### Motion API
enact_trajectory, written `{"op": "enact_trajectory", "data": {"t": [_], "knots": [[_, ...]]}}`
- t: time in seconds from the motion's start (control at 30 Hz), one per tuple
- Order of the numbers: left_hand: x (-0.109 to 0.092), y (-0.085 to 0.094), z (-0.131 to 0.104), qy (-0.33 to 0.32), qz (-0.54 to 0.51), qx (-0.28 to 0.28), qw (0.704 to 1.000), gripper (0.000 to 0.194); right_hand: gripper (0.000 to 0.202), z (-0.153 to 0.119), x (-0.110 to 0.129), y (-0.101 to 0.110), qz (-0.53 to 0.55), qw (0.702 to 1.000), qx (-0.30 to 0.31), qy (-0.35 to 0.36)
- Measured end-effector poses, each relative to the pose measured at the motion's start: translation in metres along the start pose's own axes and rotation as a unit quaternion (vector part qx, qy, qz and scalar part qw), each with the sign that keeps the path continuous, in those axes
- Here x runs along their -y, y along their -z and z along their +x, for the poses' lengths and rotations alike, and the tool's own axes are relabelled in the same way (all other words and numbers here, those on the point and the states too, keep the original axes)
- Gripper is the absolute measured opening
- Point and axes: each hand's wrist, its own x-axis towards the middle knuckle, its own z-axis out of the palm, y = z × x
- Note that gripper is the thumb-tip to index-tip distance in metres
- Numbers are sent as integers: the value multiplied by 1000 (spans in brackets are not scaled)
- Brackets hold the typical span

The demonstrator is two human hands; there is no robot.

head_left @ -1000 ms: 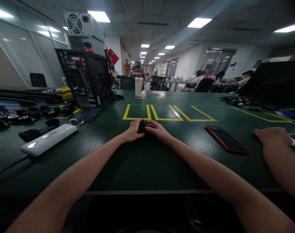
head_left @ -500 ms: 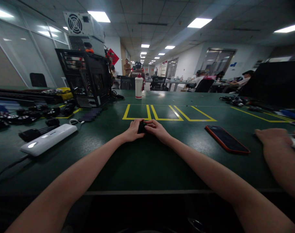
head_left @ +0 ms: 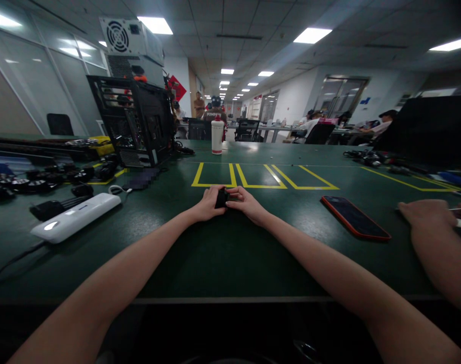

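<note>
A small black object (head_left: 221,198) is between my two hands, low over the green table (head_left: 230,253), just in front of the yellow tape outlines. My left hand (head_left: 208,203) grips it from the left, fingers behind and thumb in front. From the right, my right hand (head_left: 245,202) pinches at its edge with thumb and fingertips. The object is too small and dark to make out in detail.
An orange-edged phone (head_left: 355,217) lies right of my hands, with another person's hand (head_left: 429,215) beyond it. To the left are a white power strip (head_left: 78,217) and an open black computer case (head_left: 139,121). A white cup (head_left: 217,136) stands ahead.
The fingers of my right hand have shifted slightly at the black object, and more of its right side shows. My left hand has hardly moved.
</note>
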Motion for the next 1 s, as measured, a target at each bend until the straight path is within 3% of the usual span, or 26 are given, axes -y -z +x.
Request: {"op": "enact_trajectory", "data": {"t": [0.17, 0.4, 0.7, 1.0], "knots": [[0, 0, 0, -2, -2, 1, 1000, 62, 25, 0, -1, -2, 31, 999, -9, -25], [4, -3, 1, -9, -8, -13, 1000, 62, 32, 3, -2, -1, 46, 998, -8, -49], [0, -1, 0, 1, -4, -3, 1000, 63, 39, 0, -1, 1, -19, 1000, 0, 12], [3, -2, 1, -3, -3, -5, 1000, 63, 27, 0, -3, -1, 31, 999, -2, -26]]}}
